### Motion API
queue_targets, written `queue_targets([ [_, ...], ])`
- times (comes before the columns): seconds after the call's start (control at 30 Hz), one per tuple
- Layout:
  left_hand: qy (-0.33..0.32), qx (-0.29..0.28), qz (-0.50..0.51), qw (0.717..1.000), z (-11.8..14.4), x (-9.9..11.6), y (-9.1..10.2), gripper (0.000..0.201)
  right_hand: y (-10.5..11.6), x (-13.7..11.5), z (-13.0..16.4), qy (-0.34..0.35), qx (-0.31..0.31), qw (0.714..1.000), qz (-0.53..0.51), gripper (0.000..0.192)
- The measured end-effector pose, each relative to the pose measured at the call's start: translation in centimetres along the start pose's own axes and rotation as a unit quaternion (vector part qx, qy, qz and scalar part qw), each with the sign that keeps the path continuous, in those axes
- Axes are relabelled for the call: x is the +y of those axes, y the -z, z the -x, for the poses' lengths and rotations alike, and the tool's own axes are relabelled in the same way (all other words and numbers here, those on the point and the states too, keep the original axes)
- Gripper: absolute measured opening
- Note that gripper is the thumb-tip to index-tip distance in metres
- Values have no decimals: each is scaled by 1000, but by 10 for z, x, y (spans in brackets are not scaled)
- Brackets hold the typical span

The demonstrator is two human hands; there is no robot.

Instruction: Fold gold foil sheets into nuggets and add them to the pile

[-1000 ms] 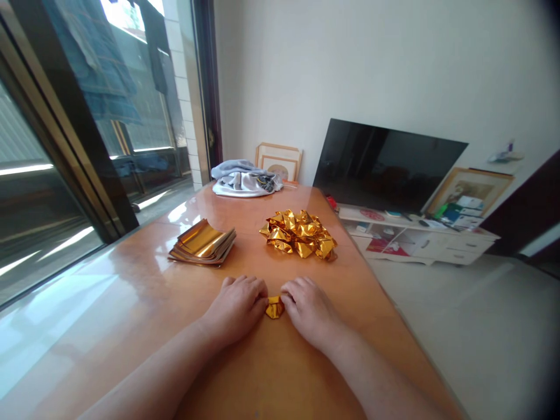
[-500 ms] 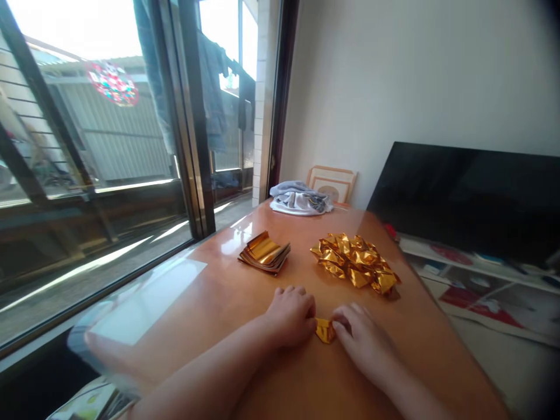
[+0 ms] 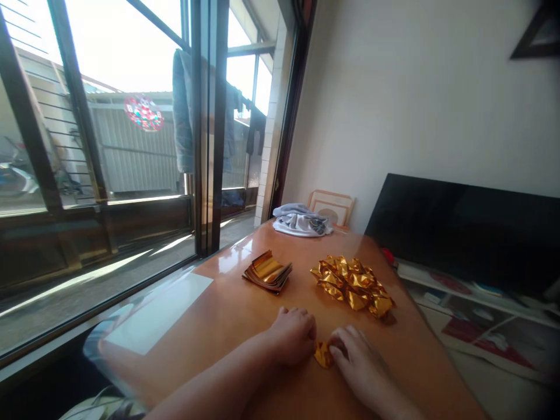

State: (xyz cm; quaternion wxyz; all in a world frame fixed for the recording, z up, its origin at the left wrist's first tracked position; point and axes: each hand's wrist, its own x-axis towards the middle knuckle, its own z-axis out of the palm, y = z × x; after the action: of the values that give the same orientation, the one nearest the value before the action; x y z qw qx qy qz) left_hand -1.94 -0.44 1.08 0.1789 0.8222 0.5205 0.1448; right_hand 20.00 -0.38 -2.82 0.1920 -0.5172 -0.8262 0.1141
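Between my two hands, low on the wooden table (image 3: 245,309), is a small folded piece of gold foil paper (image 3: 322,354). My left hand (image 3: 292,333) has its fingers curled in, gripping the piece's left edge. The thumb and fingers of my right hand (image 3: 353,356) pinch its right side. Ahead and to the left lies a stack of gold foil sheets (image 3: 268,272), curled up at the edges. A heap of folded gold foil pieces (image 3: 352,284) sits ahead and to the right.
Folded cloth (image 3: 301,221) lies at the table's far end, with wooden frames (image 3: 335,204) leaning on the wall behind. A white sheet (image 3: 161,315) lies by the window at left. A large black screen (image 3: 464,239) stands right, above a white shelf (image 3: 437,291).
The camera view has tilted up, so the table and hands appear lower. The foil piece looks more crumpled between the hands, and the right fingers sit closer over it.
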Motion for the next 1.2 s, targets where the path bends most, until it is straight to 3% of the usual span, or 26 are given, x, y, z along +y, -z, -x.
queue_targets([
  [0.2, -32, 12, 15, 999, 4, 3, 3, 6, 4, -12, 3, -3, 33, 999, -19, 12],
  [0.33, -22, 17, 93, 995, -1, 1, 0, 7, 4, -8, 0, -16, 49, 998, -24, 8],
  [0.53, -54, 30, 143, 988, -10, -3, -3, 22, 18, -12, 2, -33, 26, 999, -30, 9],
  [0.7, -110, 8, 115, 987, -8, 3, 8, 12, 36, -31, 13, -41, 18, 999, 27, 12],
  [0.93, -131, 17, 80, 988, 26, 33, 22, 15, 54, -62, 44, -23, 43, 998, 49, 15],
  [1.2, -132, 7, 126, 983, 99, 57, 23, 20, 65, -107, 96, -10, 38, 999, -19, 17],
])
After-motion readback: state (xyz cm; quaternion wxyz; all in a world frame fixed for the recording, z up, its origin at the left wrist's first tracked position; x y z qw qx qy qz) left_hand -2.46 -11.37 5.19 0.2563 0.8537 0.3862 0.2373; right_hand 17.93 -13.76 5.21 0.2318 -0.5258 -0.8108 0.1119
